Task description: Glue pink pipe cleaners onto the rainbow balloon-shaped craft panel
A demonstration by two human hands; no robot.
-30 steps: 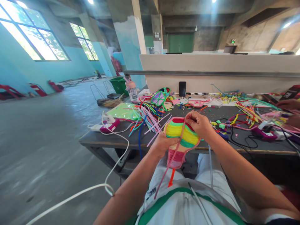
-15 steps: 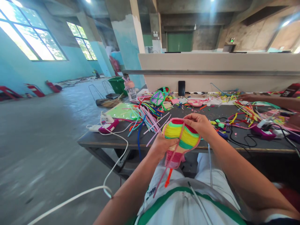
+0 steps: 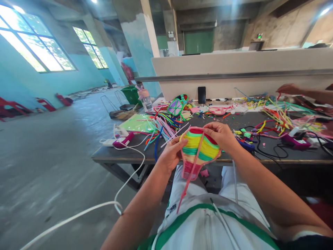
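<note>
Between my hands is a balloon-shaped pipe-cleaner craft, striped red, green, yellow and cream, with a pink edge. My left hand grips its left edge, thumb on the front. At the top edge, my right hand pinches the craft together with the end of a pink pipe cleaner. This strip runs down over the front, and its loose end hangs below the craft above my lap. Fingers behind the craft are hidden.
Loose pipe cleaners lie on the dark table beyond my left hand. A purple power strip, a bottle, a phone and a round purple-green craft are around. A co-worker's hand is at right.
My left hand has shifted from the craft's middle up and outward to its left edge. The craft has risen slightly. The co-worker's hand at right has lifted.
</note>
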